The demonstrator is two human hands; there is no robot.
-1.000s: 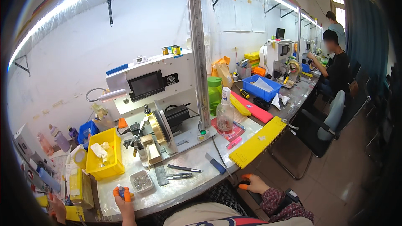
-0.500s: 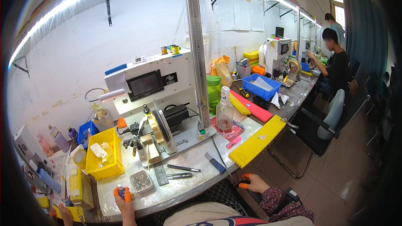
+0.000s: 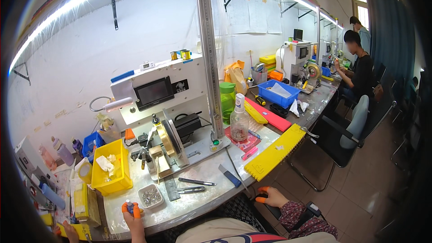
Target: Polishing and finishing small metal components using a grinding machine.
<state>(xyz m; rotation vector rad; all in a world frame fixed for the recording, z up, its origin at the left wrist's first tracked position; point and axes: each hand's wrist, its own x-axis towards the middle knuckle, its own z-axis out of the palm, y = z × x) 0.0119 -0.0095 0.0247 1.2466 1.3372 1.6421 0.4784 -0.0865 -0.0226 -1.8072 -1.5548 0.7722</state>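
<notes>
My left hand (image 3: 133, 222) is at the table's near edge, with orange covers on its fingertips. It is closed around a small blue object (image 3: 129, 206) with a pale top, too small to name. Beside it stands a white square dish (image 3: 150, 196) of small metal parts. Off the table's front edge, my right hand (image 3: 276, 197) curls its orange-tipped fingers at a dark object, mostly hidden under them. Between the hands lie a black-handled cutter (image 3: 197, 181), black-handled pliers or snips (image 3: 191, 190), a flat metal plate (image 3: 171, 189) and a blue-handled knife (image 3: 230, 176).
A white machine (image 3: 157, 121) with a gold wheel (image 3: 165, 139) stands behind. Left of it is a yellow bin (image 3: 112, 171). A spray bottle (image 3: 239, 123), green bottle (image 3: 227, 96) and yellow strip (image 3: 276, 152) lie right. Another person's hand (image 3: 70, 232) shows at lower left; a co-worker (image 3: 358, 69) sits far right.
My view has shifted very slightly, so the bench sits a little further left. The far co-worker has raised a hand. My own hands have stayed about where they were.
</notes>
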